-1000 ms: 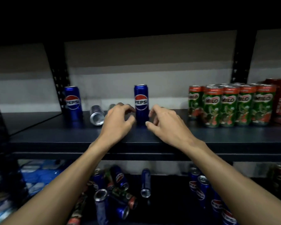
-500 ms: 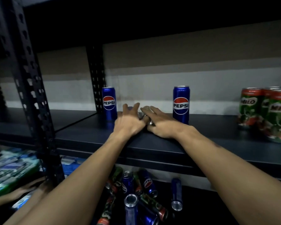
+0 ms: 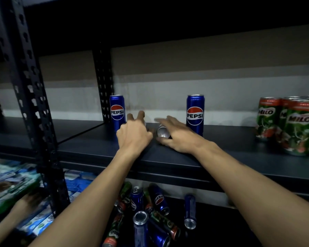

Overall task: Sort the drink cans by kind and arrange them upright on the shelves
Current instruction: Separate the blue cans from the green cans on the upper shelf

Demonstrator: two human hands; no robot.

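Two blue Pepsi cans stand upright on the dark shelf (image 3: 89, 148), one by the rear post (image 3: 117, 111) and one further right (image 3: 195, 113). Between them a can lies on its side with its silver end (image 3: 162, 132) facing me. My right hand (image 3: 178, 138) wraps it, thumb below and fingers over the top. My left hand (image 3: 134, 134) lies over a second lying can that is almost wholly hidden; its grip cannot be made out. Green Milo cans (image 3: 292, 125) stand grouped at the right.
A perforated black upright (image 3: 30, 97) rises at the front left. On the shelf below lies a jumble of Pepsi and Milo cans (image 3: 143, 216). Blue and green packets (image 3: 12, 186) fill the lower left, where another person's hand (image 3: 25, 202) reaches.
The view has shifted left, pushing the Milo group to the right edge. Both hands left the upright Pepsi can and moved left onto the two lying cans, and my right hand has closed on one.
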